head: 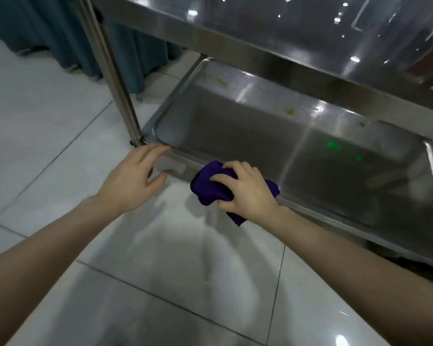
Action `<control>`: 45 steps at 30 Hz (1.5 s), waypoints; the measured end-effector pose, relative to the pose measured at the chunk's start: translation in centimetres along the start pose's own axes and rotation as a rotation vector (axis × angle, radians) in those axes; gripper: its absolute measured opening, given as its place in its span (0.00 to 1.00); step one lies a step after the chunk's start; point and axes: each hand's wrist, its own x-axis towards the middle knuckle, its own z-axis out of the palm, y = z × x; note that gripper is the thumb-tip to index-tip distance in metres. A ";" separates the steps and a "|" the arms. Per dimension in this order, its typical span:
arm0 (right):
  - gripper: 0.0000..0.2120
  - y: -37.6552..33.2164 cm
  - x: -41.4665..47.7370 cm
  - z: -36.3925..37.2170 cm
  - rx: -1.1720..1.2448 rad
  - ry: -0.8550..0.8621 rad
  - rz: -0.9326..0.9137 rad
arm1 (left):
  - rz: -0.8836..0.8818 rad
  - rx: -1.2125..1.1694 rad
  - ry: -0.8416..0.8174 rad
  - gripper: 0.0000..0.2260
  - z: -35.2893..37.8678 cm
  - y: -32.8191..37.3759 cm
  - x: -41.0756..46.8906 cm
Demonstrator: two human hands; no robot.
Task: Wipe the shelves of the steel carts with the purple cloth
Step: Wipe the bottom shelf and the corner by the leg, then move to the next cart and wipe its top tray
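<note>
A steel cart fills the upper right of the head view. Its lower shelf [248, 126] is a shallow tray with a few yellowish specks near the back. An upper shelf [298, 26] hangs over it. My right hand [245, 193] grips the bunched purple cloth [210, 186] at the lower shelf's front rim. My left hand [133, 178] hovers with spread, relaxed fingers by the front left corner of that rim, fingertips close to the edge, holding nothing.
The cart's steel upright post [115, 78] rises at the left corner. Glossy white floor tiles [175, 265] lie under my arms. Dark blue-grey fabric drapes [48, 28] hang at the back left.
</note>
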 end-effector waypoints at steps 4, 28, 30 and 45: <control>0.28 -6.3 -1.1 -7.3 0.113 -0.062 -0.013 | -0.149 -0.024 -0.171 0.23 -7.7 3.5 -1.8; 0.26 -32.1 9.5 -66.8 0.191 0.150 -0.110 | -0.397 0.119 -0.003 0.15 -73.7 10.2 5.0; 0.27 -31.7 11.3 -68.8 0.195 0.208 -0.057 | -0.351 0.097 0.029 0.13 -75.4 10.0 7.3; 0.26 -19.8 29.7 -75.4 0.300 0.412 0.291 | 0.017 0.233 -0.056 0.13 -77.8 7.3 34.3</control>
